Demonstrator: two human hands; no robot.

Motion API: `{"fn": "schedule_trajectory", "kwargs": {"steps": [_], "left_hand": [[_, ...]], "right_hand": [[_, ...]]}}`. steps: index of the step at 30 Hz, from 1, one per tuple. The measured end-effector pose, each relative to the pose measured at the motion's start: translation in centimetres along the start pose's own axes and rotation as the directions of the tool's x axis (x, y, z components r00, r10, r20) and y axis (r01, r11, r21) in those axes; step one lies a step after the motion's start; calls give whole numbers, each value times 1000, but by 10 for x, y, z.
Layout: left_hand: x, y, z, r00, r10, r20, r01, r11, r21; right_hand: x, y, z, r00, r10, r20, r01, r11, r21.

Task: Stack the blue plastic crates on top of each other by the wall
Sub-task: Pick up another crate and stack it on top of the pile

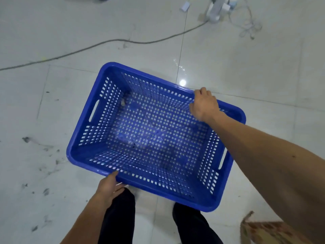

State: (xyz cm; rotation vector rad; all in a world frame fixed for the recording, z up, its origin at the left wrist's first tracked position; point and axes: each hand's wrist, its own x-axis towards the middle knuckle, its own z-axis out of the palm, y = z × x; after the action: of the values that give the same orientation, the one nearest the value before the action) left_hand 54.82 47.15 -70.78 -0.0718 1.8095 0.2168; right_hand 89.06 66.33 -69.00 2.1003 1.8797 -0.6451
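Blue perforated crate (pixel 154 138) held above a pale tiled floor (pixel 52 103), left hand (pixel 110 188) gripping its near long rim, right hand (pixel 204 104) clasping the far rim, grey cable (pixel 105 43) lying beyond, dark trouser legs (pixel 119 217) below

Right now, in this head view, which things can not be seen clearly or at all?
- Wall and other crates: outside the head view; only one blue crate shows.
- Left hand fingers: hidden under the near rim.
- Right hand fingertips: curled over the far rim, out of sight.
- Patterned object: cut by the bottom edge, blurred.
- Small bits inside the crate: too small to name.
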Motion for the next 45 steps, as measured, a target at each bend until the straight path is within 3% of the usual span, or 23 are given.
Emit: {"fn": "schedule_trajectory", "kwargs": {"steps": [3,8,13,17,27,32,38,45], "left_hand": [[6,-1,-3,1000,-4,-30,3,999,-33],[20,-4,-4,1000,2,-3,-2,999,-37],[29,-9,-6,1000,4,3,-4,994,-111],[10,-16,-21,1000,7,-22,-10,990,-138],[-147,-7,-93,981,84,-177,-122,968,-218],[-247,-9,-155,947,183,-264,-245,943,-226],[-348,-29,-231,895,261,-362,-386,861,-332],[-423,-71,-332,827,263,-496,-510,723,-466]], "right_hand": [[10,2,6,1000,-13,-26,12,1000,-18],[30,16,13,999,37,18,-39,991,128],[30,18,14,995,78,-66,-69,990,122],[10,12,-3,999,-4,-51,10,994,113],[-78,-58,-135,991,-64,-119,88,975,206],[-126,-108,-226,972,-195,-135,219,955,201],[-188,-199,-321,903,-364,-229,409,890,199],[-264,-356,-405,715,-586,-381,655,753,70]]}}
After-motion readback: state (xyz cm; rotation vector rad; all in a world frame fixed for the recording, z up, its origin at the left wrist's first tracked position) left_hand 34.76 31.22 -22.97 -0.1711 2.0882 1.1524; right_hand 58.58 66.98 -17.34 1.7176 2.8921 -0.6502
